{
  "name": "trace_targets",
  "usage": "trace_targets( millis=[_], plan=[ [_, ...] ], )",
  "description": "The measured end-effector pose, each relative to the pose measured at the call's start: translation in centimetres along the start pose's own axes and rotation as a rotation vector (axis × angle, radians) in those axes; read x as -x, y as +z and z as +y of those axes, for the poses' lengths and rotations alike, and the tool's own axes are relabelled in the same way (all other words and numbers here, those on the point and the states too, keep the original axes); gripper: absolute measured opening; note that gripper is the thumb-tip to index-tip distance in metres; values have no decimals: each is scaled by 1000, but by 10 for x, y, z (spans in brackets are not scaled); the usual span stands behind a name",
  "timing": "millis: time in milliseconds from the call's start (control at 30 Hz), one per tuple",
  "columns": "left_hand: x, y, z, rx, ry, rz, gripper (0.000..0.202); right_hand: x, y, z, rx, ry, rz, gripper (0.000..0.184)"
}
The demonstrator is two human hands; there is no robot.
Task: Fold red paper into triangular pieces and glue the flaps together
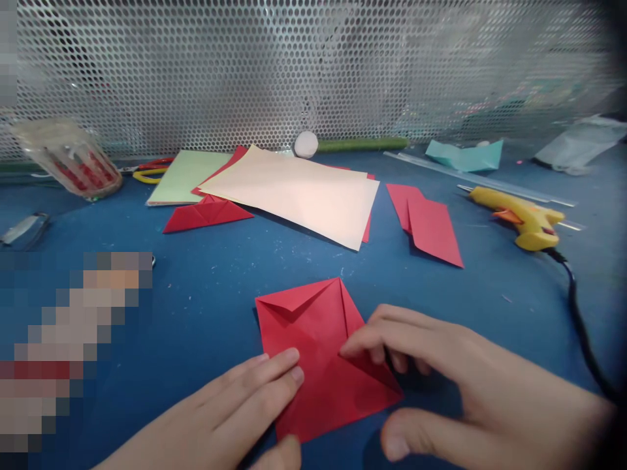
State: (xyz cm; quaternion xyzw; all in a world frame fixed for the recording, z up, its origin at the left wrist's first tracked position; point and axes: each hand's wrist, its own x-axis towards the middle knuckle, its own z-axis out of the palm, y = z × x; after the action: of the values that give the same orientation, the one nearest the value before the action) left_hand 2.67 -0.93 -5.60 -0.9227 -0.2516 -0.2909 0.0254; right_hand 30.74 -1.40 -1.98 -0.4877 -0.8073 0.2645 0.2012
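A folded red paper square [318, 352] lies on the blue table [206, 307] in front of me. My left hand [235, 411] rests on its lower left edge, fingers together and pressing flat on the paper, thumb at the bottom corner. My right hand [455, 378] is on the right side, fingertips curled onto a folded flap near the middle, thumb beside the lower right corner. Both hands press the paper down against the table.
Cream and green sheets [298, 192] with red folded pieces [208, 214] lie behind. More red paper [428, 222] sits to the right, beside a yellow glue gun [526, 219] with a black cord [582, 326]. Scissors [147, 171], a plastic jar [68, 156], a white ball [306, 144] and a teal paper [465, 156] line the mesh wall.
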Motion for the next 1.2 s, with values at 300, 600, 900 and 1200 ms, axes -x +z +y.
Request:
trace_targets(
  millis=[300,600,900,1200],
  plan=[
    [-3,-10,-9,-61,86,-8,40,-19,-2,4,160,-465,129,30],
    [4,-5,-8,-129,162,-38,32,-22,-20,14,265,-500,-13,40],
    [6,-11,-8,-78,71,-45,44,-27,-23,12,-45,-517,-153,20],
    [-7,-9,-5,-65,77,3,48,-35,-21,19,5,-474,-173,11]
  ],
)
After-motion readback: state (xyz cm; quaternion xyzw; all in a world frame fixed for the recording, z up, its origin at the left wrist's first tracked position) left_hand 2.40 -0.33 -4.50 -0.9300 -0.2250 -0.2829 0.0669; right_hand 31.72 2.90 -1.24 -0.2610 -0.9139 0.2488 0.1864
